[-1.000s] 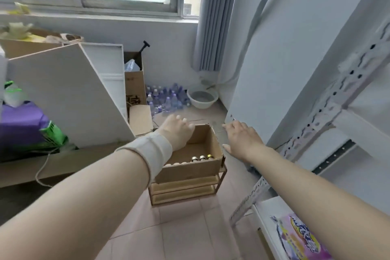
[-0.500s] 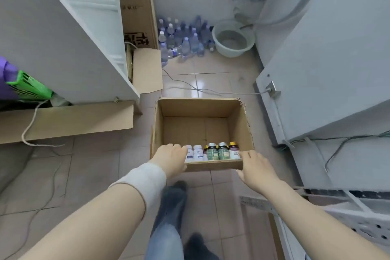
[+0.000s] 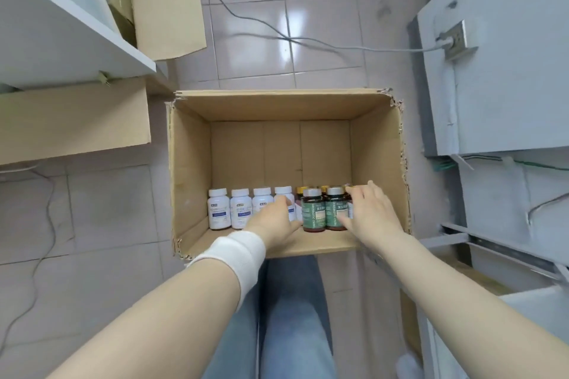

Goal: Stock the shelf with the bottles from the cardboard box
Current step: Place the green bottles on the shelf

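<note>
Bottles (image 3: 240, 209) stand caps-up in a row across the cardboard box (image 3: 277, 98). Left hand (image 3: 274, 221) touches a white bottle (image 3: 284, 194), right hand (image 3: 372, 212) a green bottle (image 3: 334, 209); I cannot tell if they grip.

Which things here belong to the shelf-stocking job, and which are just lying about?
Job: cardboard box, white bottles, green bottles, left hand, right hand.
Lying about: cable on the floor, wall socket, flat cardboard sheet, second box.

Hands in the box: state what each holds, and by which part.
Cannot be told. The left hand touches the side of the rightmost white bottle, the right hand the green-labelled bottles' sides; no bottle is lifted from the cardboard box.
</note>
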`<state>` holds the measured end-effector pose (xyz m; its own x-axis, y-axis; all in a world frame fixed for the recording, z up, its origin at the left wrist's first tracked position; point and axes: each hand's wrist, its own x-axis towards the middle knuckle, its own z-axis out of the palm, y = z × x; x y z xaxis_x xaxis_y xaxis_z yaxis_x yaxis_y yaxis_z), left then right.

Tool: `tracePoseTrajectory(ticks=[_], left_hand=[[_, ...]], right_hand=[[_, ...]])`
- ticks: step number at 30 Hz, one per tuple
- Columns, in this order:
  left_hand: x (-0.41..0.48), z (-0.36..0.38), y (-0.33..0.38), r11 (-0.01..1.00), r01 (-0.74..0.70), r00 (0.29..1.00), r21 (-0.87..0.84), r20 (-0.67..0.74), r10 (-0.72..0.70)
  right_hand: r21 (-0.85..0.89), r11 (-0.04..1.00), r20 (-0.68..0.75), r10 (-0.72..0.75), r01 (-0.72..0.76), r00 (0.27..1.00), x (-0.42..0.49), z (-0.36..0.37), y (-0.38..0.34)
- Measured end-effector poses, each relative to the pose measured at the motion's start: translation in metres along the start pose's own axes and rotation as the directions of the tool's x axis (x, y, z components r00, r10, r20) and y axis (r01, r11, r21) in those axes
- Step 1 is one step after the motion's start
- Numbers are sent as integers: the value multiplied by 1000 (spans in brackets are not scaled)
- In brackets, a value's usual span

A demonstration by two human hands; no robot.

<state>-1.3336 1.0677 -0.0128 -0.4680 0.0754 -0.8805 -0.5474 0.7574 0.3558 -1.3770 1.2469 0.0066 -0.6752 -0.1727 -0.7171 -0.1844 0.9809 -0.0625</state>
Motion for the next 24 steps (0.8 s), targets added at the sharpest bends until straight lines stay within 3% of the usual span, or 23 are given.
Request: tracePoseTrajectory(ticks=[8, 13, 17, 24], left_hand=[[70, 30, 17, 921, 71, 993, -383, -61, -102], [79, 33, 11, 873, 95, 993, -479, -13, -115], [71, 27, 5, 829, 97, 993, -551, 3, -115], [31, -3, -7, 811, -41, 975, -584, -200, -95]], right_hand=[[-103, 979, 125, -164, 177, 979, 62, 26, 26], [139, 981, 190, -163, 138, 968, 77, 26, 31], [267, 959, 145, -141, 99, 979, 74, 26, 30], [532, 844, 24, -89, 63, 996, 37, 7, 30]])
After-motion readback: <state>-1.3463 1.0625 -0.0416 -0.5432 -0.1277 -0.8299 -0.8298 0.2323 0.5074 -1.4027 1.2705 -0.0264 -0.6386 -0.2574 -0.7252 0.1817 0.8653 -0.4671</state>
